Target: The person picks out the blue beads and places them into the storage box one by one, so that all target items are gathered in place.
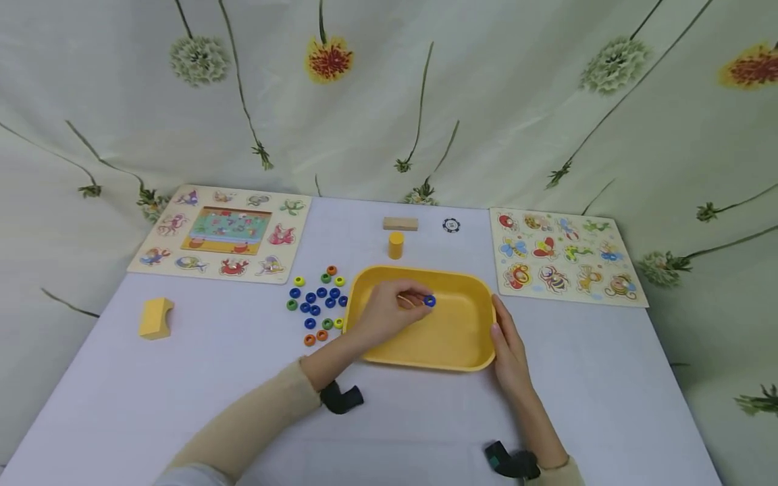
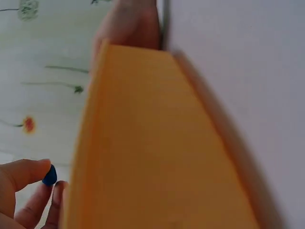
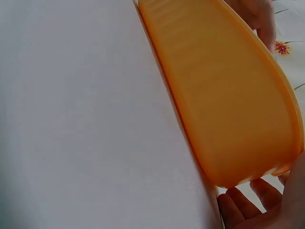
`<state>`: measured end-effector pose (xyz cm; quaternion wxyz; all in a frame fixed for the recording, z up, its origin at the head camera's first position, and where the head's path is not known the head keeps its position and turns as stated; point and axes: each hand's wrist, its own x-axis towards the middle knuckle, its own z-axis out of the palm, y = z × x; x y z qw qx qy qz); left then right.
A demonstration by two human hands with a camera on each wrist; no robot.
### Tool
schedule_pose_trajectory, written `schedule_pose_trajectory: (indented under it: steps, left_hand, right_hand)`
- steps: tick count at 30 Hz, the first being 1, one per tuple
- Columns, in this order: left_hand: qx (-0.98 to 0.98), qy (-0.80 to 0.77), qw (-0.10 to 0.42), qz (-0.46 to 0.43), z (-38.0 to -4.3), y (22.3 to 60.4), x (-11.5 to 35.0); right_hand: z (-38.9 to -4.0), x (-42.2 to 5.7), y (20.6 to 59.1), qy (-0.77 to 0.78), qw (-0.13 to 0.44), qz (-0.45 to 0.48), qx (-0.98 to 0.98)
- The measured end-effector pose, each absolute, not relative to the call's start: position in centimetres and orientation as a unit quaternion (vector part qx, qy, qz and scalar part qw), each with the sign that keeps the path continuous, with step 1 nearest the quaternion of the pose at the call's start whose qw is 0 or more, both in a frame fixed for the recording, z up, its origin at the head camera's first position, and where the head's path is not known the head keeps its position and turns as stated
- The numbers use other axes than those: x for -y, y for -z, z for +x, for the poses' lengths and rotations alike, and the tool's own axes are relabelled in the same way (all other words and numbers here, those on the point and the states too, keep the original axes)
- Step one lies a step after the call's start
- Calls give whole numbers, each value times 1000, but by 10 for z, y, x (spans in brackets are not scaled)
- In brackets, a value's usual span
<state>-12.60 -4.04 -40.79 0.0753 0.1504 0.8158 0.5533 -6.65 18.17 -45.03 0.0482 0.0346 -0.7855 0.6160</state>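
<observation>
My left hand (image 1: 394,307) is over the yellow tray (image 1: 450,337) and pinches a small blue bead (image 1: 429,301) between thumb and fingertips. In the left wrist view the blue bead (image 2: 49,175) shows at the lower left, beside the tray's wall (image 2: 157,143). At the tray's right end, my right hand (image 1: 510,351) touches the outer side, its fingers fairly straight along it. In the right wrist view the fingertips (image 3: 262,191) meet the tray's end wall (image 3: 233,119). Left of the tray lie several loose beads (image 1: 310,298) in blue, green, yellow and orange.
Behind the tray stand a yellow cylinder (image 1: 396,245), a wooden block (image 1: 400,223) and a black-and-white chip (image 1: 451,225). Picture puzzle boards lie at the back left (image 1: 286,260) and back right (image 1: 565,253). A notched yellow block (image 1: 154,319) is at the left.
</observation>
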Motion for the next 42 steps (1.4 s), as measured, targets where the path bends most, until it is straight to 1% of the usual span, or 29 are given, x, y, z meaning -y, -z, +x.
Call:
schedule_pose_trajectory:
  steps: [4,8,11,19,23,26,30,35,38,42]
  left_hand:
    - [-804,-562,106,163,-138,435,10]
    - [-813,-546,124,160,-146,453,-3]
    - [-831,-513,127,170,-150,461,-8]
    - [-892,-390,104,203,-153,465,-11]
    - [-903,-356,110,216,-154,462,-13]
    - [-909,-340,104,216,-151,456,-14]
    - [-907,-344,58,234,-133,436,-9]
    - [-862,-428,-4,272,-89,399,23]
    - [-831,-494,-43,252,-71,391,60]
    - [-793,-578,-89,172,-68,404,120]
  right_hand:
    - [-69,-178,450,-620,42,27,783]
    - [-69,-177,451,-618,46,26,784]
    - [-68,-179,453,-616,52,28,786]
    - [-73,-189,475,-614,45,29,788]
    - [-74,-192,479,-610,56,39,789]
    - [-75,-192,479,-605,59,40,793]
    - [-74,-191,478,-600,50,29,798]
    - [-72,-189,474,-596,46,14,801]
    - [-69,-186,465,-601,46,10,798]
    - [-67,-180,454,-604,43,-1,796]
